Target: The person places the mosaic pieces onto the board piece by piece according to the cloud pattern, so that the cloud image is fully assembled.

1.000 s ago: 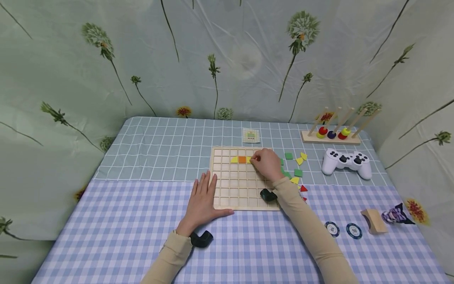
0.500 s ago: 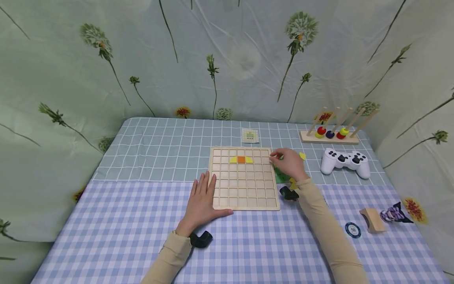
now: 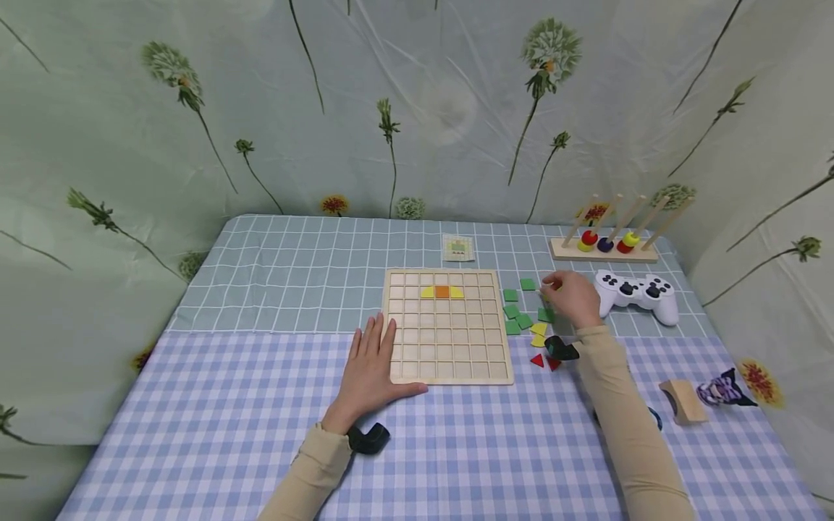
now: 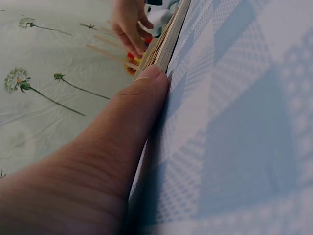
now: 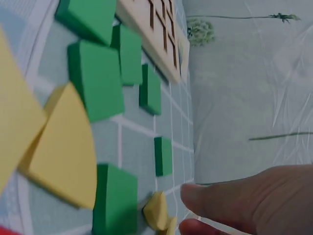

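Note:
A wooden grid board [image 3: 451,356] lies on the table, with an orange square [image 3: 442,291] between two yellow curved pieces in an upper row. My left hand [image 3: 368,373] rests spread along the board's left edge and lower corner, thumb [image 4: 151,81] against its side in the left wrist view. Right of the board, my right hand [image 3: 575,298] hovers over the loose pieces. In the right wrist view its fingertips come near a small yellow piece [image 5: 156,211], thumb and finger slightly apart with nothing between them. Several green squares [image 5: 98,81] and a larger-looking yellow quarter piece [image 5: 66,149] lie around.
Two red triangles [image 3: 537,360] lie below the loose pieces. A pattern card [image 3: 459,248] sits behind the board. To the right are a white game controller [image 3: 645,293], a peg stand with beads [image 3: 602,252], a wooden arch block [image 3: 684,402] and a small purple figure [image 3: 725,391].
My right hand has moved right from the board's upper row to the loose pieces, leaving a second yellow piece beside the orange square. My left hand has stayed in place.

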Action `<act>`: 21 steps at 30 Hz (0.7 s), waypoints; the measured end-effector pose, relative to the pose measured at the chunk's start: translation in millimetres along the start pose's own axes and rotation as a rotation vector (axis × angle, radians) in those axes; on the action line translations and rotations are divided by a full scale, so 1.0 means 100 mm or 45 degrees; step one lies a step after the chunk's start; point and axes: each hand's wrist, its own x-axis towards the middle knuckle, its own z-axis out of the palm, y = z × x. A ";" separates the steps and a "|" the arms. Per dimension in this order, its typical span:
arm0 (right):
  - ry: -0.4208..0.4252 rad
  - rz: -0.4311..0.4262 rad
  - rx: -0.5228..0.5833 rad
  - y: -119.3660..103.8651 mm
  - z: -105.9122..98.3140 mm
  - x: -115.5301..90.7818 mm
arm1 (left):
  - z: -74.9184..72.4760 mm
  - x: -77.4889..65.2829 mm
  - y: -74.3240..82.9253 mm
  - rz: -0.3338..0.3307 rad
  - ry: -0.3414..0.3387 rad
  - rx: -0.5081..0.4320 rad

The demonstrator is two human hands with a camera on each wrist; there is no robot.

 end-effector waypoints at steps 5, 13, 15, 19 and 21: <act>0.009 0.070 -0.036 0.05 -0.01 0.04 | 0.00 0.00 0.00 -0.003 -0.004 0.003; -0.027 0.157 -0.116 0.07 0.00 0.10 | 0.01 0.00 0.00 -0.007 -0.010 -0.004; -0.039 0.170 -0.117 0.07 0.00 0.11 | 0.01 0.00 0.01 -0.007 -0.010 -0.004; -0.062 0.182 -0.109 0.08 0.01 0.15 | 0.01 0.01 0.00 -0.010 -0.010 0.001; -0.081 0.177 -0.109 0.08 0.00 0.17 | 0.01 0.01 -0.01 -0.008 -0.007 0.004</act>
